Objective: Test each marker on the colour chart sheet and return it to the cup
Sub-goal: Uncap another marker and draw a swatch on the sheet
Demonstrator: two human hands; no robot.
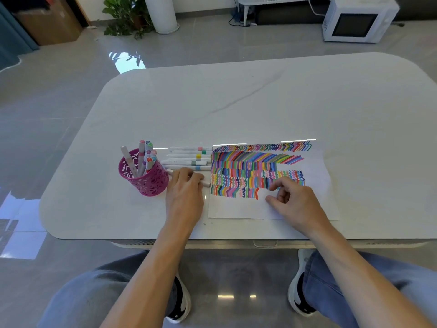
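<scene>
A pink openwork cup [151,181] stands left of centre on the white table and holds several markers [145,155]. Right of it, several white markers [189,157] lie side by side in a row. The colour chart sheet [272,207], covered in rows of coloured strokes, lies right of them. My left hand [185,192] lies over the nearest marker [206,184] of the row, fingers curled on it; its two ends stick out from under the hand. My right hand [293,200] rests on the sheet's blank lower part with fingers loosely curled and nothing in it.
The white table [236,110] with rounded corners stretches far beyond the sheet. My knees and shoes show below its front edge. On the floor behind are a microwave [359,20], a potted plant [127,17] and a cardboard box [49,22].
</scene>
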